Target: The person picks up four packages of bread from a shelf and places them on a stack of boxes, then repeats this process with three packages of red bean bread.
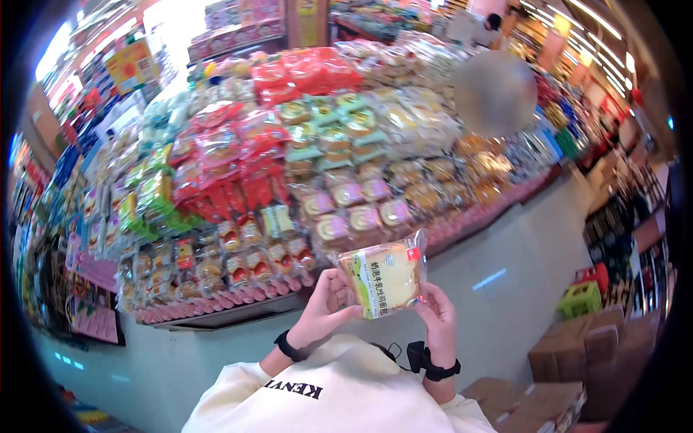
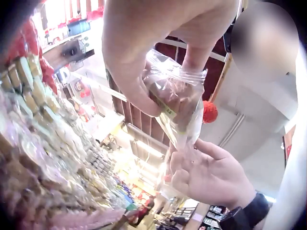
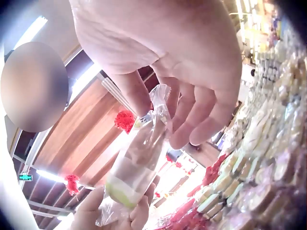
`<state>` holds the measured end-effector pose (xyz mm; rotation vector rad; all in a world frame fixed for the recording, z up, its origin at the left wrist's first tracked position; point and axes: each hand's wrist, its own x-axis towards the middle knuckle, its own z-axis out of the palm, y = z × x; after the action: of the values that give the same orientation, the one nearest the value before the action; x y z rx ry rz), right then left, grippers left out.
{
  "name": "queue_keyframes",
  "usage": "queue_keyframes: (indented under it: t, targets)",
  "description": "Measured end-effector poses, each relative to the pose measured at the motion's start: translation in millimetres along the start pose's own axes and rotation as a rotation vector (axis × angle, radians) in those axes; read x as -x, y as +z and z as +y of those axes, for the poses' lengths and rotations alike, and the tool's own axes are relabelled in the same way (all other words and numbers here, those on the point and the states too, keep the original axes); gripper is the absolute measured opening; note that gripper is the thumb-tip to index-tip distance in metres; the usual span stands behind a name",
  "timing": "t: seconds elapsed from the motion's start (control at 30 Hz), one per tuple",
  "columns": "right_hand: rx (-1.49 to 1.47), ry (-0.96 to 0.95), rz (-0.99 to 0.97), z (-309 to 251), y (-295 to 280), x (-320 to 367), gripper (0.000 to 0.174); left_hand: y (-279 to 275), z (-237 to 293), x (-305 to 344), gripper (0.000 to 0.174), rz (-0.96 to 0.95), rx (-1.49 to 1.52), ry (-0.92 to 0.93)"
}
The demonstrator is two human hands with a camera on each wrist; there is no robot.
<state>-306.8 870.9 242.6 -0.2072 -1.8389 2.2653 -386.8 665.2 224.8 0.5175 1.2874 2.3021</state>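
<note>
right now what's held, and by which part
A wrapped bread packet, its left end in the left hand, its right end in the right hand.

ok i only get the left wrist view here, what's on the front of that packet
Observer: The head view shows dark Chinese characters running down the front of the packet.
Operator: and what's low down on the right in that view
Observer: Brown cardboard boxes.
Operator: does the right wrist view catch anything overhead that i miss
Observer: Yes, a small lit green sign near the ceiling beams; its marking is too small to make out.
</note>
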Motion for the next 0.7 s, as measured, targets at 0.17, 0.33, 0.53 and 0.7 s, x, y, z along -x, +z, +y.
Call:
queue_keyframes:
  t: [0.17, 0.33, 0.53, 0.7]
  targets:
    - [-0.029, -0.009, 0.231, -14, -58, 77, 0.035, 62, -42, 2, 0.064, -0.151, 0.092, -0.07]
    - [-0.089, -0.073, 0.446, -19, -102, 148, 0.036, 120, -70, -2, 0.061, -0.377, 0.055, -0.233]
    - [-0.011, -0.161, 0.779, -16, -126, 219, 0.033, 178, -106, -3, 0.067, -0.677, -0.067, -0.369]
    - [-0.091, -0.186, 1.008, -13, -140, 267, 0.033, 225, -135, -8, 0.073, -0.916, -0.082, -0.623]
